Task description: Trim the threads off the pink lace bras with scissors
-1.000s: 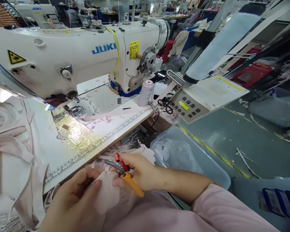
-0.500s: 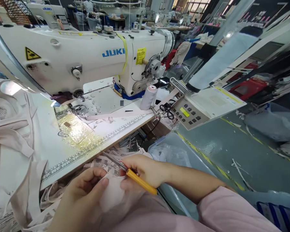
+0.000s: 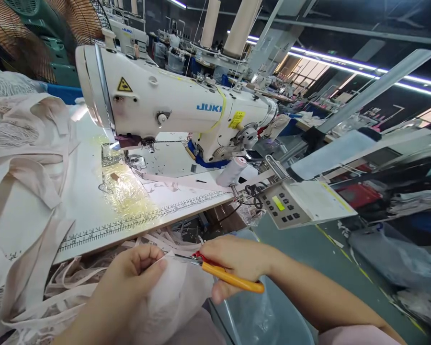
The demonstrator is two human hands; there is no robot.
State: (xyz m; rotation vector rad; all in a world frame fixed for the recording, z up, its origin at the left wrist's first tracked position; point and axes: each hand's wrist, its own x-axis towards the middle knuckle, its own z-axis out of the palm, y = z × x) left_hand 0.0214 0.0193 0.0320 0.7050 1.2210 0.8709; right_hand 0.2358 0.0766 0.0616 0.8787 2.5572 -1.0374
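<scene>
Between thumb and fingers, my left hand [image 3: 140, 273] pinches the edge of a pale pink piece of fabric [image 3: 177, 287], which hangs down in front of me. My right hand [image 3: 233, 261] is wrapped round scissors [image 3: 232, 278] with an orange handle and some red beside it. Their blades point left and reach the fabric's top edge, close to my left fingertips. Whether the blades are cutting into the cloth I cannot tell. Both hands are just in front of the sewing table's edge.
A white sewing machine [image 3: 175, 103] stands on the table [image 3: 82, 211], which has a printed ruler along its front. Pale fabric strips [image 3: 32, 167] heap up at left. A thread cone [image 3: 232, 171] and control panel [image 3: 282, 206] are at right, above a translucent bin [image 3: 269, 306].
My view has tilted up. The scissors have turned from pointing up and left to pointing nearly straight left, and my right hand has moved slightly right. My left hand still pinches the fabric.
</scene>
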